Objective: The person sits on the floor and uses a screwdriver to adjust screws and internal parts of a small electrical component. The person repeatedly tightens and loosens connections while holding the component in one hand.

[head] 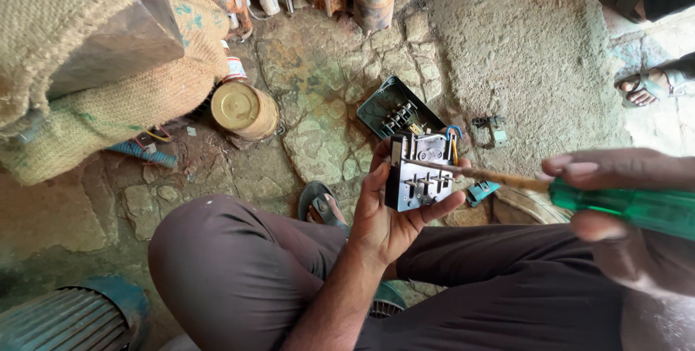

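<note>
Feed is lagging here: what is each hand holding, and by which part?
Left hand cups the black switch unit from behind, along its sides. Right hand grips the screwdriver by its green handle.

A: How do we hold our left hand (387, 213)?
B: Palm up, fingers curled, forearm rising between our knees.
A: And our right hand (615, 213)?
B: Clenched in a fist, thumb and forefinger extended leftward.
</note>
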